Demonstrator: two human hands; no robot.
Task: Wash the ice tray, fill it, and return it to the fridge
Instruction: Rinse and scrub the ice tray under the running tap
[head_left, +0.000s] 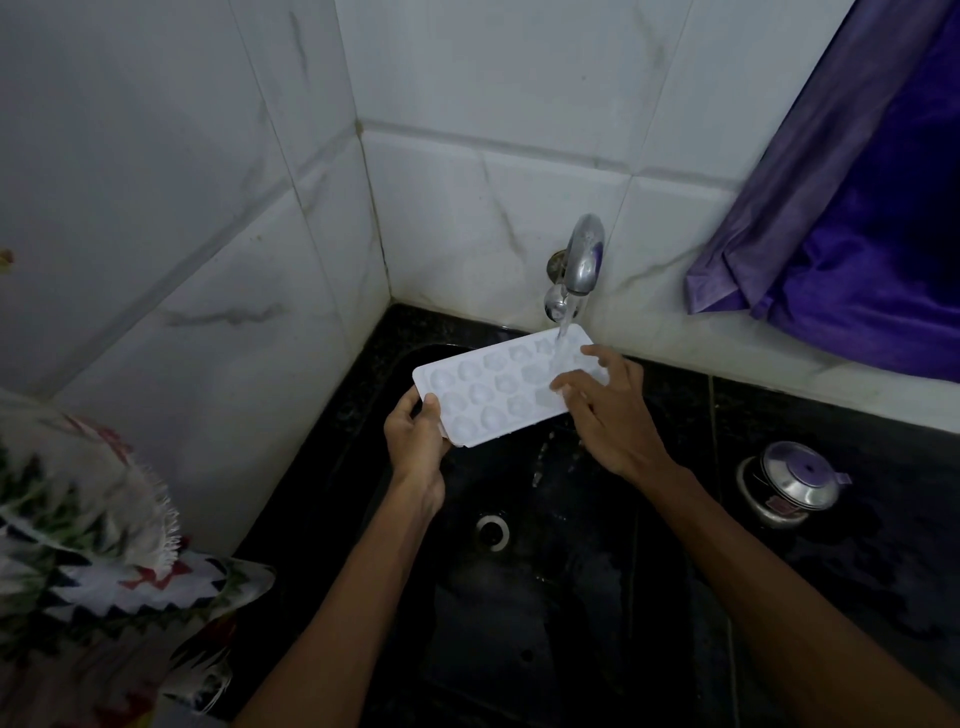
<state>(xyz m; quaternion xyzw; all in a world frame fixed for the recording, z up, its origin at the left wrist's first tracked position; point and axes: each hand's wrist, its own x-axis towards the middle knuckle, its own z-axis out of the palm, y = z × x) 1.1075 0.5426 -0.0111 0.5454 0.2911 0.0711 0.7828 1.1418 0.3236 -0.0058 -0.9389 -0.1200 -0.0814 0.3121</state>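
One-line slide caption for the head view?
Left hand holds white plastic ice tray under running steel tap; right hand rubs it.

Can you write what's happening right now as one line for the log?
step: rinsing | ice tray: under running tap | left hand: grips tray end | right hand: on tray | over sink

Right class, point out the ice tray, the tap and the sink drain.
ice tray (483, 395): head view, middle of its white moulded face.
tap (584, 257): head view, curved metal spout.
sink drain (492, 530): head view, metal ring in the basin floor.

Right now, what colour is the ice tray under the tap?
White; the ice tray shows clearly in the head view, the only one.
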